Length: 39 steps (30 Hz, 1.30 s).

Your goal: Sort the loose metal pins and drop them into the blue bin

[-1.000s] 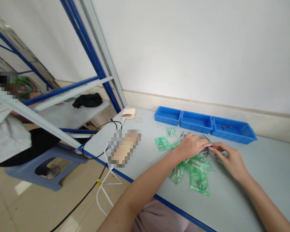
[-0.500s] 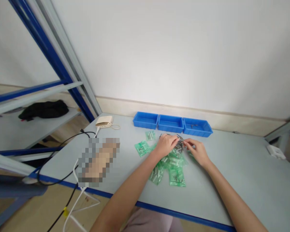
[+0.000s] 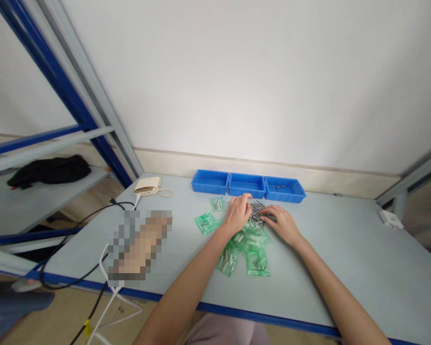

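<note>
A loose heap of thin metal screws or pins [image 3: 256, 212] lies on the grey table. My left hand [image 3: 238, 213] is at the heap's left edge, back of the hand up, fingers bent and apart, with no item visible in them. From the right, my right hand [image 3: 280, 223] reaches into the heap, thumb and fingers apart and fingertips among the metal pieces. Green-tinted plastic bags [image 3: 257, 261] holding small metal parts lie below the heap, partly overlapping. Another green bag [image 3: 206, 223] and a small clear-green bag [image 3: 218, 204] rest left of my left hand.
Behind the heap stand a left blue bin [image 3: 210, 188], a middle blue bin [image 3: 246, 192] and a right blue bin [image 3: 285, 197] with a small metal piece [image 3: 280, 187] inside. A cream device [image 3: 147, 186] with cables and a pixelated object [image 3: 141, 247] are on the left.
My hands, close together over the heap before, have moved apart, showing more of the metal pieces. The left fingers have drawn back leftward. The view has shifted slightly.
</note>
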{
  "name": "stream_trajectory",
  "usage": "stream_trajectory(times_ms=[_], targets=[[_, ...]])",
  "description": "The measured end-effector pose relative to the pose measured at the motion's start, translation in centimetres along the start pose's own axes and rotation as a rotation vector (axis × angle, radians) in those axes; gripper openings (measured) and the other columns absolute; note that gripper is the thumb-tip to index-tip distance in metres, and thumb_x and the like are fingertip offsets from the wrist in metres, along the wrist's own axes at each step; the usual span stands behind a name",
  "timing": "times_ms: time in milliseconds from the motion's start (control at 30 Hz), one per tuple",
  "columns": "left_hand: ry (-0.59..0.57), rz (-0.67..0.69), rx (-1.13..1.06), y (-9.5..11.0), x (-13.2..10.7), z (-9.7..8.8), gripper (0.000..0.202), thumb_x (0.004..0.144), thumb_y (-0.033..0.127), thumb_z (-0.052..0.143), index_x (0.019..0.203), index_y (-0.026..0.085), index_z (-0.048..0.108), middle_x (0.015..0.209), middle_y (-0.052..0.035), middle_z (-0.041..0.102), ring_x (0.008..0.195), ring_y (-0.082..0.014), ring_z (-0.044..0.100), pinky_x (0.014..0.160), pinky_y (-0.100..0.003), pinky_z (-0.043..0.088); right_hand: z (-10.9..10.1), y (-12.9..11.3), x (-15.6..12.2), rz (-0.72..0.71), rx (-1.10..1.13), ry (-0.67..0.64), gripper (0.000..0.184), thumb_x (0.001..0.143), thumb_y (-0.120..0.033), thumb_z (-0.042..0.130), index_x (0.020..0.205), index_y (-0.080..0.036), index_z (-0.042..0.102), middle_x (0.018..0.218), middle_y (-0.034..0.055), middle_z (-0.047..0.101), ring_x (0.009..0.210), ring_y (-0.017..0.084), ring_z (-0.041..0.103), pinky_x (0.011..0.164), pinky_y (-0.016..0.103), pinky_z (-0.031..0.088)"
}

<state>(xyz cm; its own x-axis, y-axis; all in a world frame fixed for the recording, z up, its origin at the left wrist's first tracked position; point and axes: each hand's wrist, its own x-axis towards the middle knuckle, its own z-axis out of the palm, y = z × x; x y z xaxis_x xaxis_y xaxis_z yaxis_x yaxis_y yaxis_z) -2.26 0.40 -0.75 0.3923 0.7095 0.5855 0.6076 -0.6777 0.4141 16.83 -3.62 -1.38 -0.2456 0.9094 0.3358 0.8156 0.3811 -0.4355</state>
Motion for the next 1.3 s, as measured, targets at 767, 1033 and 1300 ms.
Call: stream_trajectory(times_ms=[767, 1033, 1300], targets=[[-0.207, 0.336, 0.225, 1.0, -0.3, -0.2, 0.027, 0.092, 0.036, 0.046, 0.110, 0.017, 0.052, 0.102, -0.0060, 0.058, 0.097, -0.0183, 0.055, 0.082, -0.030, 0.043, 0.8, 0.2, -0.5, 0.177, 0.350, 0.127, 0.037, 0.080, -0.053, 0.051, 0.089, -0.019, 0.062, 0.086, 0.0072, 0.069, 0.073, 0.020, 0.062, 0.067, 0.032, 0.046], [-0.158, 0.400, 0.244, 0.6, -0.4, 0.3, 0.025, 0.096, 0.027, 0.037, 0.091, 0.015, 0.059, 0.089, -0.0041, 0.060, 0.089, -0.0168, 0.056, 0.078, -0.030, 0.040, 0.9, 0.2, -0.4, 0.238, 0.516, 0.137, 0.039, 0.075, -0.056, 0.057, 0.087, -0.019, 0.060, 0.081, 0.0066, 0.069, 0.072, 0.019, 0.062, 0.065, 0.031, 0.047], [-0.154, 0.338, 0.193, 0.5, -0.3, 0.6, 0.027, 0.096, 0.027, 0.037, 0.092, 0.014, 0.060, 0.091, -0.0045, 0.063, 0.091, -0.0163, 0.056, 0.080, -0.029, 0.040, -0.2, -0.1, -0.6, 0.156, 0.283, 0.157, 0.042, 0.073, -0.060, 0.056, 0.078, -0.021, 0.070, 0.082, 0.0057, 0.072, 0.072, 0.022, 0.063, 0.072, 0.035, 0.047]])
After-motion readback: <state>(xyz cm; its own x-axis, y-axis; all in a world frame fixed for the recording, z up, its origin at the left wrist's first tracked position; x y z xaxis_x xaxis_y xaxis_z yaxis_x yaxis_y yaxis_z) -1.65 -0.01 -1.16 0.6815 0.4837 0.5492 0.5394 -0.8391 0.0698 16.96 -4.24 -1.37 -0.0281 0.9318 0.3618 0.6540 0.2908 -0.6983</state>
